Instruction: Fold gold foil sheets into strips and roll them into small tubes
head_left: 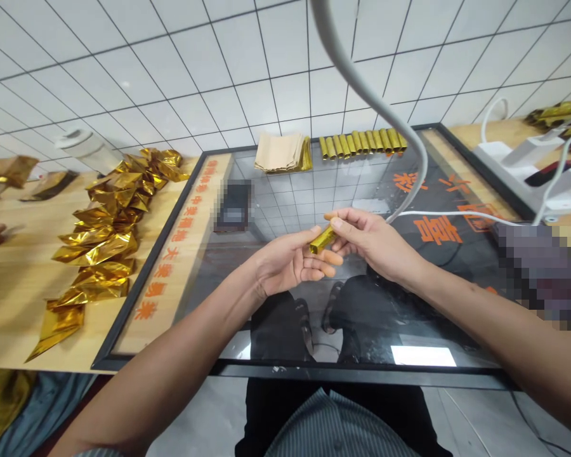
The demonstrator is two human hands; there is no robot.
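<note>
Tiled wall (285, 60) behind glass tabletop (285, 197)

Angling both bare forearms (480, 304) inward, holding left hand (290, 261) palm up, right hand (372, 240) apparently in a pinch.

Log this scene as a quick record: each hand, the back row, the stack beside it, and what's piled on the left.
Left hand: thumb and fingers at the near end of a gold tube
Right hand: grips the tube's far end
Back row: gold tubes, side by side
Stack: brown paper sheets, left of the row
Left pile: crumpled gold foil pieces
</note>
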